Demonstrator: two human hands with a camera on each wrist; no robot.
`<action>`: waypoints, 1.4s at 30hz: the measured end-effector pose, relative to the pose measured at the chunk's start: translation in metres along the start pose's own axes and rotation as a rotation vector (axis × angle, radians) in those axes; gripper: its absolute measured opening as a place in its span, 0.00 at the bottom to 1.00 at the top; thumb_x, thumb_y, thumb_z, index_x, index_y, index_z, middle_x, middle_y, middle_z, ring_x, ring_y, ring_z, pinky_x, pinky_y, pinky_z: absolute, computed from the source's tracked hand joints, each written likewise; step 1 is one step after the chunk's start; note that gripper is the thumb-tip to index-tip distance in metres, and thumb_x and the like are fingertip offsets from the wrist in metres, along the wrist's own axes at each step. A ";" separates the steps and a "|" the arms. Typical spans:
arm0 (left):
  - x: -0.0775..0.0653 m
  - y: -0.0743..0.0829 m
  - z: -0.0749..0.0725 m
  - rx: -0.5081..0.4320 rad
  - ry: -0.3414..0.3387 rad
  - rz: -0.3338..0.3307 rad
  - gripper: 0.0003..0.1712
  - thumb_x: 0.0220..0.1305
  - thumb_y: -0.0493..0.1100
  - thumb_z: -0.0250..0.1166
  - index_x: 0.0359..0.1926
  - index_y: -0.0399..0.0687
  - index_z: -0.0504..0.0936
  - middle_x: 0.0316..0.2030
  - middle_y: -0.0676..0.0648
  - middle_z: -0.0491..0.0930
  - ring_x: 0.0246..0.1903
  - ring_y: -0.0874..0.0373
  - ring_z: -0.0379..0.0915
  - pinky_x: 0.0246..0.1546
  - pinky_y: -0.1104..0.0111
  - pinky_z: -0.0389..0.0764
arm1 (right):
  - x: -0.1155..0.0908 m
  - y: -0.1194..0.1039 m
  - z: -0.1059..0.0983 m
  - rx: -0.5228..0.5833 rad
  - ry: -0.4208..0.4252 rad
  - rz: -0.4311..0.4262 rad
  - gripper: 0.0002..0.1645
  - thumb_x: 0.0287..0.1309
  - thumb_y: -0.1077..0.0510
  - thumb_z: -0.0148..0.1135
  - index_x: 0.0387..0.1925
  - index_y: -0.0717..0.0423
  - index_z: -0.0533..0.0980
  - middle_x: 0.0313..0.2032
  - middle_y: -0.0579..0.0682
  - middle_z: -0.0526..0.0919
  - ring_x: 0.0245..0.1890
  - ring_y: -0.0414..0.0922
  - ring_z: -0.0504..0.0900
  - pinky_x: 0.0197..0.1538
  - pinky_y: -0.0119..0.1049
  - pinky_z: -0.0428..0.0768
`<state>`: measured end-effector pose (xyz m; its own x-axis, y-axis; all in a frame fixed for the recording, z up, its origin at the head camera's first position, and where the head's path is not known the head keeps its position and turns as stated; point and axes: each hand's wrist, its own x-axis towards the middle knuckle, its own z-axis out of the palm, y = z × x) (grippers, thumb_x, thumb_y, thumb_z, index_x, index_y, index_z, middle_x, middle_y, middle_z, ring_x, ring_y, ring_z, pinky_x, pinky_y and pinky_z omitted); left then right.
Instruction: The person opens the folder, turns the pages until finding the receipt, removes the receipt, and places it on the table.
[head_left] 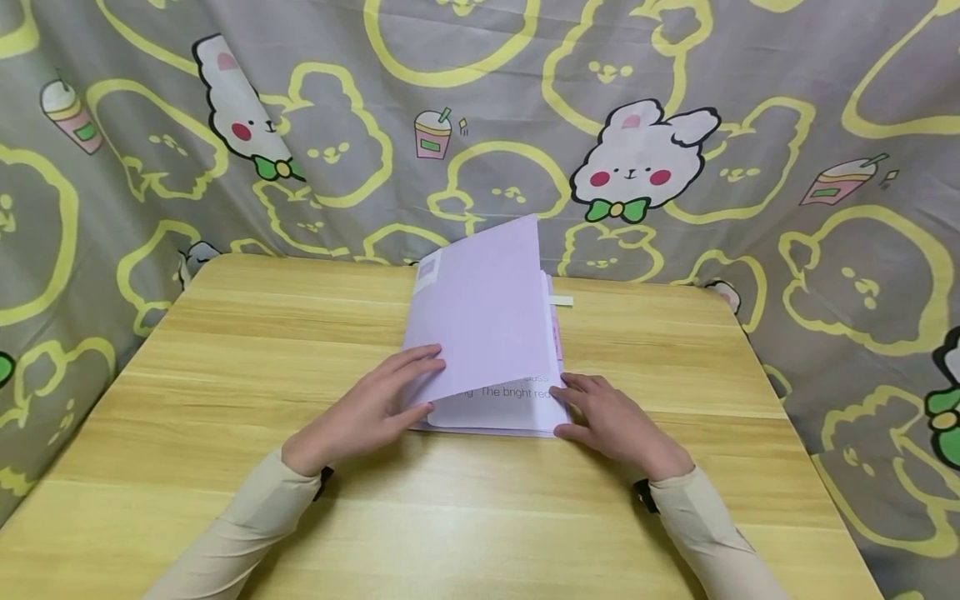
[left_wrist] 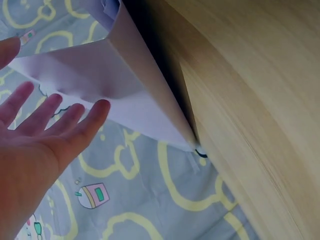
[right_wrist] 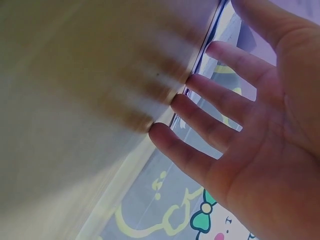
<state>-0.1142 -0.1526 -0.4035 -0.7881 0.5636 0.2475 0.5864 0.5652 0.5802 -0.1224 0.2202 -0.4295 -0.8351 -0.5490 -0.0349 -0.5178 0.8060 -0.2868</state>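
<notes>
A lilac folder (head_left: 487,308) lies on the table in the head view, its front cover tilted up from the right side. Beneath the cover shows a white page (head_left: 487,410) with printed text, partly hidden. My left hand (head_left: 375,404) is at the folder's lower left, fingers extended over the cover's edge and holding nothing. In the left wrist view its fingers (left_wrist: 95,117) are spread beside the lilac cover (left_wrist: 125,85). My right hand (head_left: 615,421) touches the folder's lower right edge. Its fingers (right_wrist: 200,120) look nearly straight in the right wrist view, fingertips against the table.
The wooden table (head_left: 225,358) surrounds the folder. A pale strip (head_left: 562,301) and a pink tab (head_left: 557,337) stick out at the folder's right side. A grey curtain (head_left: 510,100) with cartoon animals hangs behind and along both sides of the table.
</notes>
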 end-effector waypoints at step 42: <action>-0.023 -0.011 -0.053 -0.050 0.287 0.116 0.47 0.58 0.29 0.70 0.77 0.47 0.62 0.72 0.44 0.68 0.68 0.54 0.69 0.67 0.69 0.69 | -0.001 -0.001 0.001 -0.004 -0.020 0.029 0.37 0.64 0.45 0.70 0.69 0.57 0.74 0.70 0.64 0.71 0.68 0.63 0.71 0.66 0.60 0.72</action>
<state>-0.1125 -0.2033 -0.3748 -0.7412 0.4255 0.5191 0.6713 0.4728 0.5708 -0.1211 0.2199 -0.4299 -0.8457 -0.5300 -0.0626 -0.4944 0.8222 -0.2820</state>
